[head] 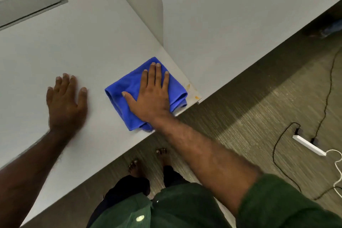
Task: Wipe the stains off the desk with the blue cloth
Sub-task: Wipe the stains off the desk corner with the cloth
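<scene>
A folded blue cloth lies on the grey desk near its front right corner. My right hand presses flat on top of the cloth, fingers spread. Orange-yellow stains mark the desk's corner just right of the cloth. My left hand rests flat and empty on the desk, to the left of the cloth.
A grey divider panel stands between this desk and the neighbouring desk. A cable flap is set into the desk at the far left. On the carpet at right lie a white power strip and black cables.
</scene>
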`<state>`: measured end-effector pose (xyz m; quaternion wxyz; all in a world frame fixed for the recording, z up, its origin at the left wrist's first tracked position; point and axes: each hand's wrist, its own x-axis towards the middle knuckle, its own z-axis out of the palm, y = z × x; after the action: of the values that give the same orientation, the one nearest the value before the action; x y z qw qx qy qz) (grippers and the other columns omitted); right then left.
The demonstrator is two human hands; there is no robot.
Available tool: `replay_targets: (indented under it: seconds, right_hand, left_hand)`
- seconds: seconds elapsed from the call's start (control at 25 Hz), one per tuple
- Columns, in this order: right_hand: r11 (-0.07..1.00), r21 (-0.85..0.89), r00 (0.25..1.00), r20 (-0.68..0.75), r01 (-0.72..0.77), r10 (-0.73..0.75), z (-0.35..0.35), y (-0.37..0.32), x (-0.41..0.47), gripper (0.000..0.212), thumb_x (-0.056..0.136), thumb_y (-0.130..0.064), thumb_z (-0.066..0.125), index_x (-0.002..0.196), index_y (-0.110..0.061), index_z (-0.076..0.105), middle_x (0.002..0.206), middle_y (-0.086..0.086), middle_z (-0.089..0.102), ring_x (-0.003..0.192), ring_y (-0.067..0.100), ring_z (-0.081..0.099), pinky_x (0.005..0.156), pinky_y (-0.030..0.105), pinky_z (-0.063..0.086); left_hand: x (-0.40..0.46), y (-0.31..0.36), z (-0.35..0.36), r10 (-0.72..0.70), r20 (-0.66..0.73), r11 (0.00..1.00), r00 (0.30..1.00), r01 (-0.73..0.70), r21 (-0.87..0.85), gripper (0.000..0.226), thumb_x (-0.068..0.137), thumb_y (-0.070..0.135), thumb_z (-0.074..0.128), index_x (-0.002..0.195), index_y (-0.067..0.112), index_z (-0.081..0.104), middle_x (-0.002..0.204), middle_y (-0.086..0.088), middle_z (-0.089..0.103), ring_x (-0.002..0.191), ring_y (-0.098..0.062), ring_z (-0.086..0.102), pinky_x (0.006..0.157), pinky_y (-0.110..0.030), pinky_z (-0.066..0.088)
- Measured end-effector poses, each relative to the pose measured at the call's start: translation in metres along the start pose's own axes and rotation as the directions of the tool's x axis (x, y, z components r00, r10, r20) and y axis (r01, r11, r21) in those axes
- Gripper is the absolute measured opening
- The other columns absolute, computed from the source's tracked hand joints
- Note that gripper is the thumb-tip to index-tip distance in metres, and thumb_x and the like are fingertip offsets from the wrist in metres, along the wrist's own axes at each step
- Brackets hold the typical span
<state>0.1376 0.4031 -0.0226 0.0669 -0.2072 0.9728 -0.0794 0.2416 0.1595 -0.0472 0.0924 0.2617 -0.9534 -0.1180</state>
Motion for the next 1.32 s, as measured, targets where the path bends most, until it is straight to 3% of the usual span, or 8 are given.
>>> replay_targets:
  seconds: [0.2, 0.36, 0.64, 0.72, 0.84, 1.0, 1.16, 1.32]
  right_hand:
    - [0.998, 0.025, 0.999, -0.018, 0.052, -0.052, -0.003, 0.005, 0.051, 0.105, 0.099, -0.082, 0.037, 0.173, -0.009, 0.019, 0.183, 0.016, 0.009, 0.171, 0.032, 0.004, 0.136, 0.059, 0.003]
    - [0.998, 0.040, 0.997, -0.055, -0.051, 0.053, -0.002, 0.038, 0.004, 0.107, 0.101, -0.080, 0.033, 0.172, -0.002, 0.017, 0.182, 0.018, 0.009, 0.171, 0.030, 0.005, 0.138, 0.053, 0.004]
    - [0.970, -0.047, 0.969, 0.053, -0.240, 0.242, -0.010, 0.070, -0.090, 0.110, 0.100, -0.081, 0.030, 0.171, 0.001, 0.014, 0.182, 0.022, 0.001, 0.171, 0.033, 0.002, 0.138, 0.056, 0.010]
    - [0.961, -0.061, 0.958, 0.076, -0.271, 0.276, -0.013, 0.061, -0.082, 0.112, 0.099, -0.082, 0.032, 0.170, 0.003, 0.015, 0.181, 0.027, 0.001, 0.170, 0.037, 0.004, 0.137, 0.058, 0.010]
    - [0.959, -0.066, 0.955, 0.089, -0.277, 0.282, -0.017, 0.043, -0.048, 0.115, 0.099, -0.082, 0.033, 0.169, 0.007, 0.013, 0.178, 0.033, 0.003, 0.169, 0.043, 0.004, 0.137, 0.059, 0.007]
    - [0.970, -0.035, 0.966, 0.093, -0.240, 0.242, -0.022, 0.022, 0.001, 0.113, 0.100, -0.080, 0.034, 0.170, 0.006, 0.011, 0.178, 0.034, 0.004, 0.168, 0.045, 0.004, 0.137, 0.058, 0.005]
    - [0.977, -0.063, 0.975, 0.066, -0.206, 0.210, -0.023, 0.021, 0.007, 0.114, 0.098, -0.084, 0.035, 0.171, 0.001, 0.016, 0.179, 0.029, 0.011, 0.168, 0.042, 0.014, 0.136, 0.054, 0.015]
    - [0.986, -0.025, 0.987, -0.004, -0.163, 0.163, -0.018, 0.048, -0.051, 0.110, 0.097, -0.086, 0.036, 0.170, -0.004, 0.025, 0.176, 0.023, 0.029, 0.157, 0.037, 0.038, 0.125, 0.049, 0.034]
  left_hand:
    - [0.000, 0.001, 0.001, -0.009, 0.015, 1.000, 1.000, 0.009, 0.019, 0.065, 0.112, 0.047, 0.031, 0.163, 0.008, 0.035, 0.174, -0.018, 0.031, 0.164, -0.034, 0.022, 0.129, -0.041, 0.002]
    - [-0.001, 0.000, 0.000, -0.018, 0.018, 1.000, 1.000, 0.018, 0.007, 0.067, 0.112, 0.052, 0.028, 0.165, 0.010, 0.032, 0.175, -0.016, 0.029, 0.165, -0.031, 0.019, 0.124, -0.022, -0.014]
    - [-0.002, -0.004, 0.003, 0.008, 0.002, 1.000, 1.000, -0.008, -0.001, 0.072, 0.111, 0.056, 0.026, 0.164, 0.009, 0.034, 0.175, -0.015, 0.030, 0.165, -0.030, 0.020, 0.131, -0.034, -0.004]
    - [-0.002, -0.004, 0.004, 0.012, -0.004, 1.000, 1.000, -0.012, -0.002, 0.070, 0.111, 0.053, 0.029, 0.164, 0.008, 0.036, 0.174, -0.016, 0.030, 0.165, -0.031, 0.020, 0.132, -0.041, 0.002]
    - [-0.001, -0.001, 0.004, 0.000, -0.018, 1.000, 1.000, -0.001, -0.010, 0.071, 0.109, 0.054, 0.030, 0.163, 0.008, 0.037, 0.174, -0.016, 0.031, 0.165, -0.031, 0.021, 0.129, -0.032, -0.005]
    - [0.000, -0.005, 0.009, 0.001, -0.010, 1.000, 1.000, -0.001, 0.000, 0.070, 0.110, 0.053, 0.031, 0.163, 0.009, 0.037, 0.173, -0.016, 0.033, 0.164, -0.031, 0.023, 0.131, -0.044, 0.005]
    - [0.002, -0.011, 0.011, 0.002, -0.017, 1.000, 1.000, -0.002, -0.002, 0.070, 0.111, 0.055, 0.031, 0.163, 0.009, 0.033, 0.173, -0.016, 0.033, 0.164, -0.032, 0.023, 0.128, -0.033, -0.002]
    - [0.005, -0.012, 0.012, -0.002, -0.007, 1.000, 1.000, 0.002, 0.006, 0.070, 0.111, 0.055, 0.031, 0.163, 0.009, 0.032, 0.173, -0.016, 0.033, 0.163, -0.033, 0.024, 0.126, -0.040, 0.004]
